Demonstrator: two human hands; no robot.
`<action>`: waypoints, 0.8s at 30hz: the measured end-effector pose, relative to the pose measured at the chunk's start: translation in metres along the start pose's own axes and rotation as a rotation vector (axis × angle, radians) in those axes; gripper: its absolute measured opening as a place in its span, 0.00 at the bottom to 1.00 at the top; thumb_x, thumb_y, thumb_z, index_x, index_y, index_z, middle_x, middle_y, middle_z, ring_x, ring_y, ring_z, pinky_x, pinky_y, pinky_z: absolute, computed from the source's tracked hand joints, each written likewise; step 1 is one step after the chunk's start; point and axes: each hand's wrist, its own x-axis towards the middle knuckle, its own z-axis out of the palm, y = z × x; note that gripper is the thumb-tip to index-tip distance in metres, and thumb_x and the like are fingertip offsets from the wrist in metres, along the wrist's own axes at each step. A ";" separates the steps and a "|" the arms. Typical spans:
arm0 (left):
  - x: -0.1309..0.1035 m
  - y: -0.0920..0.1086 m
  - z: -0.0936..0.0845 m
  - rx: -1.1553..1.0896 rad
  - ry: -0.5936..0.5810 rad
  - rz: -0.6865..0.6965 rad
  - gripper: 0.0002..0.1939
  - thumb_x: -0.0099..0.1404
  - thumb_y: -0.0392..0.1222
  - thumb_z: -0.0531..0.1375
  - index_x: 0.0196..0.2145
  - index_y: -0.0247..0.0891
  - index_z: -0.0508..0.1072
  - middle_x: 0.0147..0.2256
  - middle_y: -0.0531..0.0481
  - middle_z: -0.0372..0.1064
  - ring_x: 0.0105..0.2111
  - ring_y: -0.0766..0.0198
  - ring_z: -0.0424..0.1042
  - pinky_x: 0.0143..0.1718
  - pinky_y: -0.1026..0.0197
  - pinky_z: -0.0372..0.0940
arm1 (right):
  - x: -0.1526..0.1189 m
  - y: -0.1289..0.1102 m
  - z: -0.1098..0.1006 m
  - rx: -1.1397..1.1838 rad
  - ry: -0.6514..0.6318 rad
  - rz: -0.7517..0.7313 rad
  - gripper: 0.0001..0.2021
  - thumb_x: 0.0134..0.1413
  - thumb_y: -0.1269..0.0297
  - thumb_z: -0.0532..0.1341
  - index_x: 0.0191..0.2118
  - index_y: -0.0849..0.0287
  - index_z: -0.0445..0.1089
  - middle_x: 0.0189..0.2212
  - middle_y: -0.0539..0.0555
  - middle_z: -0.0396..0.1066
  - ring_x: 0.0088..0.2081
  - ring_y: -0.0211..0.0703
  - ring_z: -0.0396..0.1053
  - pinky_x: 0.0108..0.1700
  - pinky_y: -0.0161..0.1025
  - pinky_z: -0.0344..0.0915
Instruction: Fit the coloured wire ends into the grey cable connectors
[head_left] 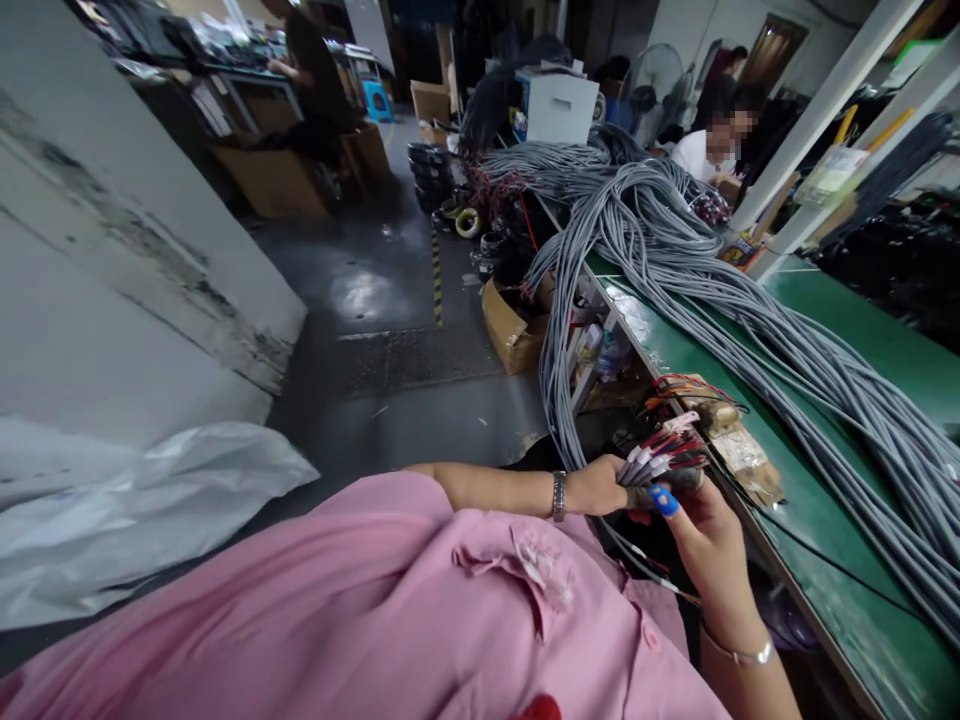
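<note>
Pinching cable ends at four o'clock between left grip and right grip, seemingly mid-bunching, next calling for steady pressure.

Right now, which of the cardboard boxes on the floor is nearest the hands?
The cardboard box beside the green bench, right by the hanging grey cables; the other boxes stand farther back.
</note>
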 end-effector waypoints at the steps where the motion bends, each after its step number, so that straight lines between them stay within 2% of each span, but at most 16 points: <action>1: 0.000 -0.002 0.000 0.011 0.006 0.001 0.18 0.48 0.48 0.69 0.32 0.31 0.77 0.25 0.48 0.73 0.26 0.65 0.70 0.33 0.59 0.67 | 0.002 -0.001 0.004 -0.040 0.027 -0.017 0.15 0.52 0.57 0.65 0.45 0.55 0.69 0.38 0.55 0.75 0.34 0.45 0.72 0.38 0.42 0.71; 5: -0.005 -0.004 -0.004 0.085 0.053 -0.006 0.15 0.51 0.47 0.67 0.28 0.31 0.76 0.24 0.48 0.73 0.25 0.65 0.70 0.32 0.61 0.67 | 0.014 -0.004 0.016 -0.111 0.046 -0.055 0.16 0.52 0.55 0.64 0.44 0.58 0.71 0.36 0.56 0.76 0.33 0.45 0.72 0.36 0.40 0.70; 9: -0.009 -0.004 -0.009 0.116 0.122 -0.050 0.15 0.50 0.47 0.67 0.30 0.30 0.76 0.23 0.47 0.73 0.23 0.64 0.70 0.27 0.63 0.65 | 0.024 0.000 0.023 -0.099 0.066 -0.085 0.15 0.51 0.54 0.63 0.41 0.58 0.72 0.33 0.55 0.75 0.33 0.46 0.71 0.37 0.40 0.69; 11: -0.009 -0.005 -0.013 0.152 0.134 -0.055 0.16 0.51 0.48 0.67 0.29 0.30 0.77 0.23 0.46 0.73 0.23 0.64 0.70 0.25 0.64 0.64 | 0.028 0.003 0.027 -0.006 0.060 -0.069 0.14 0.52 0.54 0.63 0.39 0.58 0.72 0.33 0.54 0.75 0.32 0.44 0.71 0.36 0.40 0.69; 15: -0.007 -0.006 -0.021 0.178 0.104 -0.049 0.20 0.54 0.53 0.66 0.30 0.30 0.77 0.23 0.46 0.73 0.24 0.63 0.71 0.24 0.65 0.62 | 0.032 0.010 0.034 0.252 0.011 0.082 0.13 0.54 0.52 0.61 0.39 0.56 0.67 0.22 0.48 0.69 0.19 0.38 0.64 0.22 0.36 0.64; 18: -0.002 -0.006 -0.025 0.123 0.101 -0.021 0.21 0.57 0.55 0.63 0.32 0.30 0.76 0.27 0.44 0.74 0.25 0.64 0.72 0.27 0.64 0.64 | 0.034 0.018 0.035 0.314 0.094 0.107 0.13 0.52 0.52 0.63 0.35 0.57 0.66 0.21 0.47 0.67 0.19 0.36 0.63 0.22 0.34 0.62; 20: 0.002 -0.005 -0.030 0.042 0.175 0.010 0.21 0.57 0.55 0.63 0.33 0.31 0.76 0.28 0.44 0.75 0.27 0.63 0.73 0.29 0.63 0.65 | 0.034 0.025 0.033 0.314 0.146 0.096 0.13 0.51 0.52 0.63 0.35 0.57 0.66 0.25 0.48 0.69 0.22 0.35 0.64 0.24 0.34 0.63; 24: 0.010 -0.001 -0.047 -0.144 0.392 0.061 0.20 0.56 0.53 0.63 0.36 0.31 0.75 0.31 0.43 0.76 0.28 0.62 0.74 0.28 0.64 0.65 | 0.033 0.037 0.025 0.290 0.131 0.086 0.13 0.53 0.53 0.62 0.37 0.56 0.68 0.28 0.49 0.69 0.23 0.34 0.61 0.25 0.34 0.60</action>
